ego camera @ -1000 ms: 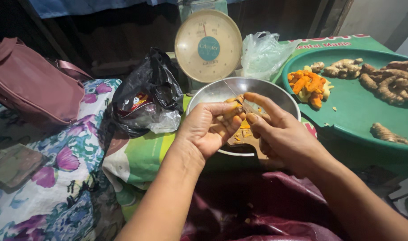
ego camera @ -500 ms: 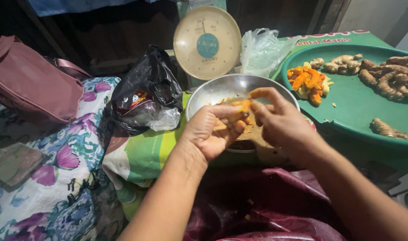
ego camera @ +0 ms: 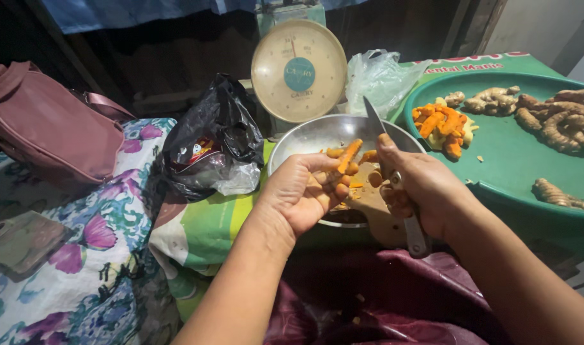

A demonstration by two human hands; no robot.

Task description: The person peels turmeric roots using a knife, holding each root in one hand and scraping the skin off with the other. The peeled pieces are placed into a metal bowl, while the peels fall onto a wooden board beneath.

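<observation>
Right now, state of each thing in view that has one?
left hand: closed on a peeled orange root piece, held over the metal bowl
right hand: gripping a knife, blade pointing up
green tray: holds peeled orange pieces and unpeeled roots
black plastic bag: open, contents showing
scale: nothing on it
pink handbag: closed

Orange root (ego camera: 349, 155), green tray (ego camera: 515, 160)

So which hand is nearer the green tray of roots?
Right. The right hand, gripping a knife, sits just beside the green tray's near rim; the left hand, holding an orange root piece, is farther left over the metal bowl.
</observation>
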